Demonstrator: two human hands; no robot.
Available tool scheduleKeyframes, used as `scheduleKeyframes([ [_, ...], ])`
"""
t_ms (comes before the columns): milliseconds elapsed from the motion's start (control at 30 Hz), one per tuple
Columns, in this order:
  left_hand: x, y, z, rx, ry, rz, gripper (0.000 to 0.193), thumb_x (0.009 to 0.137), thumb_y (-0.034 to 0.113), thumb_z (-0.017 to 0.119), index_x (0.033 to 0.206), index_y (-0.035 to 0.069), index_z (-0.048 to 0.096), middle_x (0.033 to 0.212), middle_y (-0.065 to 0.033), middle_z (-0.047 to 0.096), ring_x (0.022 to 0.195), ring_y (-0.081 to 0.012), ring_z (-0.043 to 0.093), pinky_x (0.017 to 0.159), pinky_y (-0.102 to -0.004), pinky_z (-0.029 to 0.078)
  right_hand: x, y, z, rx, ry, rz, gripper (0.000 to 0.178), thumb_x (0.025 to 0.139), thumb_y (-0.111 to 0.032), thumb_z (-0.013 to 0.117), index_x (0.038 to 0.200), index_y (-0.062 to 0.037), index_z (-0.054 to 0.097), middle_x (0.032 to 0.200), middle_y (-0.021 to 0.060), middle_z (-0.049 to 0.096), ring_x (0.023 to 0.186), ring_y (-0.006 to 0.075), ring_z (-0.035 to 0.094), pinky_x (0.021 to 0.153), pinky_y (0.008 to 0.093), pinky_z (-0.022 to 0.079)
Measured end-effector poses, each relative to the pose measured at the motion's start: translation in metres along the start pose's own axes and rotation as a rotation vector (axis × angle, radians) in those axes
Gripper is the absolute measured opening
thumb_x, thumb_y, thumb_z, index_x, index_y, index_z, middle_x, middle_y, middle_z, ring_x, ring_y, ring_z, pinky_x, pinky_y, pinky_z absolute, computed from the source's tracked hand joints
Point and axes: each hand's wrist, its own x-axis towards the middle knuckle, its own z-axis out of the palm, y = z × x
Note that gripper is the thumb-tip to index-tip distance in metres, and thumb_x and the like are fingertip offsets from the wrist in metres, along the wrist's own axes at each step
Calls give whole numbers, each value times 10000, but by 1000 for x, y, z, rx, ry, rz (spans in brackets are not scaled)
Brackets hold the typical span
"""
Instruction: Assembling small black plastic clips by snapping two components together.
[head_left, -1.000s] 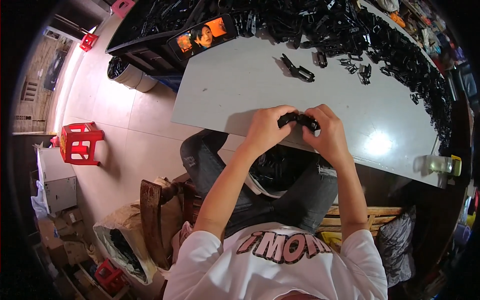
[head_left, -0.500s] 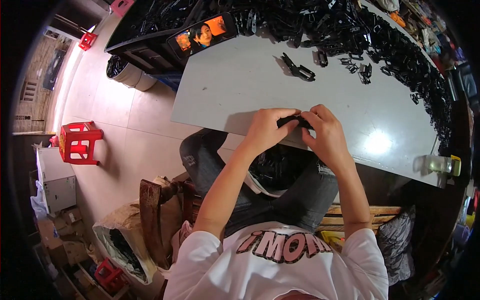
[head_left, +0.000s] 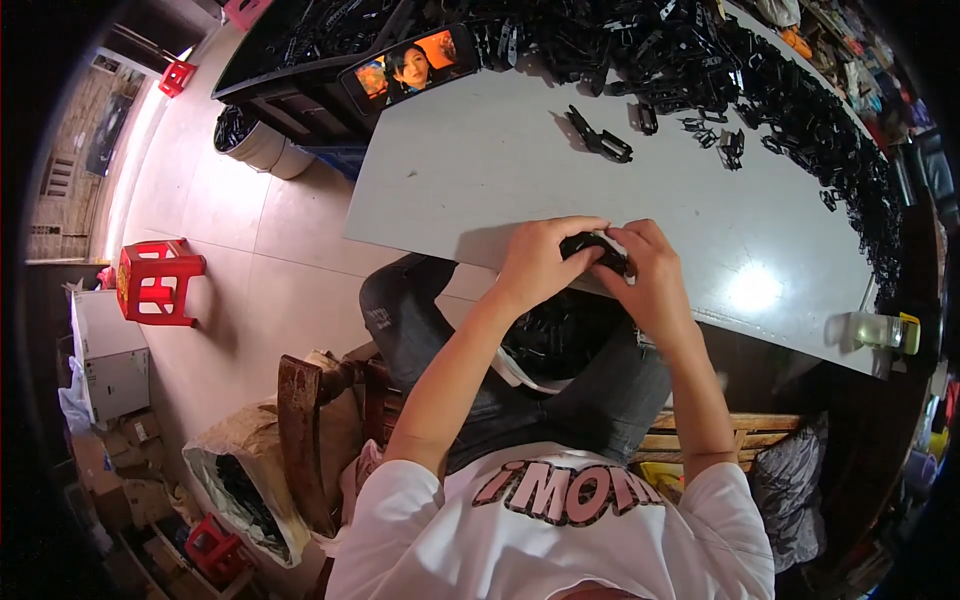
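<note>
At the near edge of the table (head_left: 470, 185), left hand (head_left: 535, 260) and right hand (head_left: 650, 268) finger-pinch a black part (head_left: 580, 244); uneven pressure could flip it loose.

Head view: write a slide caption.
Left grip and right grip on a black part, a heap of black pieces beyond.

Grey table (head_left: 470, 170) — black parts (head_left: 690, 62) heaped, several loose.

Black part (head_left: 578, 243) — half hidden, pile (head_left: 690, 62) — cropped
</note>
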Motion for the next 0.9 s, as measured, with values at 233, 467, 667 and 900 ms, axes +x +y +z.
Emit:
scheduleKeyframes([
  [233,-15,5,-5,-319,-162,45,267,820,108,662,1071,20,656,963,-107,688,885,-180,645,798,-305,488,-26,33,-5,595,-270,302,227,774,-122,751,869,17,597,689,17,503,652,57,435,558,239,378],
  [467,-52,14,8,-89,-147,120,219,798,55,667,1017,46,671,996,-96,677,889,-238,651,783,-321,503,-40,25,-29,249,-399,53,262,788,-145,735,978,11,643,727,84,587,630,113,514,566,277,433],
  [667,-22,23,-1,268,-76,338,231,776,90,665,1005,67,675,1000,-83,658,910,-248,624,788,-341,497,-9,67,-60,132,-40,174,174,866,-102,621,1011,-12,657,784,43,633,618,103,534,556,247,428],
  [900,62,5,0,588,122,291,293,825,90,599,1118,90,609,1218,-73,559,1051,-270,547,828,-391,494,76,147,-67,-111,491,91,197,847,-116,626,1018,-23,651,900,107,628,664,189,593,605,297,472],
])
